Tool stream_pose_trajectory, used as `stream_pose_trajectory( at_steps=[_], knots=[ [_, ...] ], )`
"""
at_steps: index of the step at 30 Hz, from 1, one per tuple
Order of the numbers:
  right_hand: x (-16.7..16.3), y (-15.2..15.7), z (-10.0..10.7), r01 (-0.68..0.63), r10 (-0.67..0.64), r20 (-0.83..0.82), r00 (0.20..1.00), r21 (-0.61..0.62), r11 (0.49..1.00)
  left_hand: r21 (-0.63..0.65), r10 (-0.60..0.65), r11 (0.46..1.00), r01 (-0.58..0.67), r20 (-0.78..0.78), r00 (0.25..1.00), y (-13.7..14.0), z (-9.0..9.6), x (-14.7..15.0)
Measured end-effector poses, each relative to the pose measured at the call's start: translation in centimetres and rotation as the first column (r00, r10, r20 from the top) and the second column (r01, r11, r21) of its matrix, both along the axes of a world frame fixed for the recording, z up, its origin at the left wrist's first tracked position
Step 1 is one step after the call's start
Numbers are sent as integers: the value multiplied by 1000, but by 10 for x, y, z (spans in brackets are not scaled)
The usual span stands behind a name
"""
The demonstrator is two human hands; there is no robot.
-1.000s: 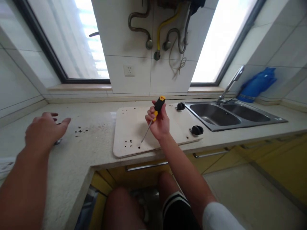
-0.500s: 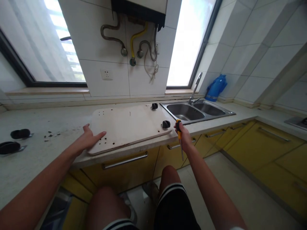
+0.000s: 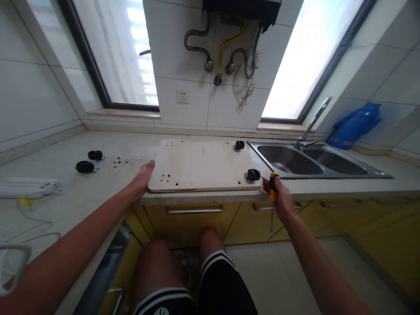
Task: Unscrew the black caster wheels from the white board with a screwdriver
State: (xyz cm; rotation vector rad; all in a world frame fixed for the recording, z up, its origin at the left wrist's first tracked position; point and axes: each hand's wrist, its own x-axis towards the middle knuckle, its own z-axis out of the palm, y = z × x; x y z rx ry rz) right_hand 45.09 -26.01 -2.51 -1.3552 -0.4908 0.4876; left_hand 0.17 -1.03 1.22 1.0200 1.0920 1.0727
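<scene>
A pale wooden board [image 3: 203, 166] with rounded corners and small drilled holes lies flat along the counter's front edge. Two black caster wheels stand at its right end, the far caster [image 3: 239, 145] and the near caster [image 3: 253, 175]. My left hand [image 3: 141, 180] grips the board's left edge; some fingers are hidden. My right hand [image 3: 282, 197] is closed round a yellow-and-black screwdriver [image 3: 273, 188], its shaft pointing down, while its fingertips touch the board's near right corner. Two loose casters [image 3: 85, 166] and several small dark screws [image 3: 120, 162] lie on the counter to the left.
A double sink [image 3: 290, 159] with a tap [image 3: 311, 124] adjoins the board's right side. A blue vessel [image 3: 355, 126] stands in the back corner. A white power strip [image 3: 29, 188] with cables lies at far left. Yellow drawers [image 3: 193, 223] are below the counter, close to my knees.
My view has swung left. My left hand has gone from resting on the board's top to its left edge. My right hand, still with the screwdriver, has come to the board's right corner.
</scene>
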Motion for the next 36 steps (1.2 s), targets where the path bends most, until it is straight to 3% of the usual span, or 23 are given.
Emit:
stream_pose_trajectory(
  at_steps=[4, 11, 17, 31, 36],
  knots=[
    [10, 3, -1, 11, -11, 42, 999, -6, 1000, -25, 36, 999, -34, 76, 996, -6, -4, -4],
    [43, 39, 4, 76, -76, -1, 997, -37, 996, -69, 19, 998, -12, 111, 994, -11, -5, -12],
    [43, 45, 1, 128, -131, -26, 991, -93, 987, -153, 52, 987, -42, 60, 997, -7, 3, -11],
    [36, 43, 0, 90, -91, -53, 994, -36, 995, -95, 138, 988, -124, 157, 978, -23, 19, -5],
    [30, 42, 2, 85, -87, -58, 994, -47, 995, -34, 91, 996, -86, 164, 982, -24, 5, -11]
  ],
)
